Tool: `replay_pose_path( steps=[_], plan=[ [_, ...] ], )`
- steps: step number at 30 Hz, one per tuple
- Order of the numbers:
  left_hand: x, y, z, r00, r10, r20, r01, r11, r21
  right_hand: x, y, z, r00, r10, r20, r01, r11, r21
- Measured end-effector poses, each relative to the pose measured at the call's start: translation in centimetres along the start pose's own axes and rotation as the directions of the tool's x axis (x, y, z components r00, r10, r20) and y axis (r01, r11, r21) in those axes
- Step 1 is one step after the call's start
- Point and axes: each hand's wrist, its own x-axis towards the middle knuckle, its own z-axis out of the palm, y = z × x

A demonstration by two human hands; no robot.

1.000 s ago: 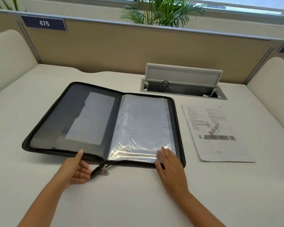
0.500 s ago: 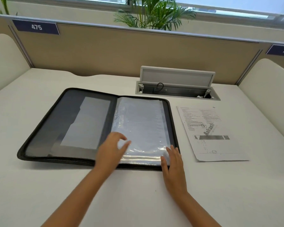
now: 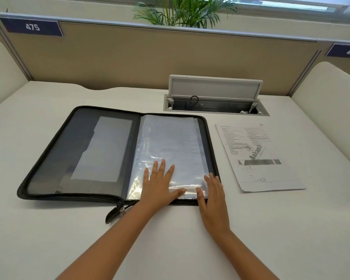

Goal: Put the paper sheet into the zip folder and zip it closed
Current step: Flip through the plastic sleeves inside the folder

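Note:
A black zip folder (image 3: 49,158) lies open flat on the white desk. Its right half holds a stack of clear plastic sleeves (image 3: 170,138); its left half has a grey pocket with a pale card. My left hand (image 3: 160,184) lies flat with spread fingers on the lower part of the sleeves. My right hand (image 3: 212,197) rests on the folder's lower right corner, fingers straight, thumb at the sleeves' edge. The printed paper sheet (image 3: 257,156) lies on the desk just right of the folder, untouched. The zipper pull (image 3: 117,212) hangs off the front edge.
An open cable hatch (image 3: 214,98) with a raised lid sits in the desk behind the folder. A tan partition (image 3: 150,61) walls off the back, with cream side panels left and right. A potted plant stands beyond it.
My left hand has moved from the folder's front edge by the zipper pull onto the plastic sleeves and flattened there. My right hand stayed at the lower right corner.

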Motion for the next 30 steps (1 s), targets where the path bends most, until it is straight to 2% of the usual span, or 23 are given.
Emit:
replay_pose_path(
  steps=[4, 7, 8, 11, 14, 16, 18, 20, 22, 24, 27, 30],
  plan=[
    [-0.1, 0.0, 0.4, 0.999, -0.005, -0.039, 0.003, 0.999, -0.035, 0.0, 0.0, 0.0, 1.000, -0.004, 0.014, 0.004, 1.000, -0.013],
    [-0.1, 0.0, -0.2, 0.997, -0.040, -0.071, 0.021, 0.969, -0.246, 0.0, -0.1, 0.0, 1.000, 0.005, 0.010, -0.005, 1.000, -0.002],
    [-0.1, 0.0, -0.6, 0.993, -0.069, -0.091, 0.030, 0.928, -0.371, 0.0, -0.1, 0.0, 1.000, 0.009, 0.011, -0.009, 1.000, 0.003],
    [-0.7, -0.5, -1.8, 0.975, -0.173, -0.136, 0.026, 0.706, -0.708, 0.0, 0.0, 0.0, 1.000, 0.005, 0.021, -0.005, 1.000, 0.010],
    [-1.8, -2.0, -3.6, 0.967, -0.188, -0.170, -0.026, 0.593, -0.805, 0.0, 0.1, 0.0, 1.000, -0.004, 0.028, 0.004, 1.000, 0.008],
    [-2.3, -3.4, -4.7, 0.945, -0.270, -0.183, -0.018, 0.515, -0.857, -0.1, 0.2, 0.0, 1.000, -0.010, 0.029, 0.010, 1.000, 0.004],
    [-2.6, -5.2, -5.4, 0.901, -0.383, -0.205, -0.003, 0.467, -0.884, 0.0, 0.2, 0.1, 0.999, -0.019, 0.030, 0.019, 1.000, 0.000],
    [-2.8, -7.0, -5.9, 0.826, -0.528, -0.198, 0.041, 0.406, -0.913, 0.0, 0.3, 0.1, 0.999, -0.027, 0.030, 0.027, 1.000, -0.001],
    [-3.0, -9.0, -6.1, 0.715, -0.689, -0.115, 0.082, 0.247, -0.966, 0.0, 0.4, 0.1, 0.999, -0.026, 0.028, 0.026, 1.000, 0.002],
    [-3.5, -11.0, -6.2, 0.619, -0.785, -0.023, 0.103, 0.109, -0.989, 0.0, 0.4, 0.1, 0.999, -0.018, 0.035, 0.018, 1.000, 0.002],
    [-4.5, -13.9, -5.9, 0.522, -0.853, 0.012, 0.154, 0.080, -0.985, 0.0, 0.4, 0.1, 0.999, -0.012, 0.044, 0.012, 1.000, 0.003],
    [-5.5, -15.9, -6.0, 0.487, -0.873, 0.023, 0.111, 0.036, -0.993, 0.0, 0.5, 0.2, 0.999, -0.018, 0.044, 0.018, 1.000, -0.005]
  ],
)
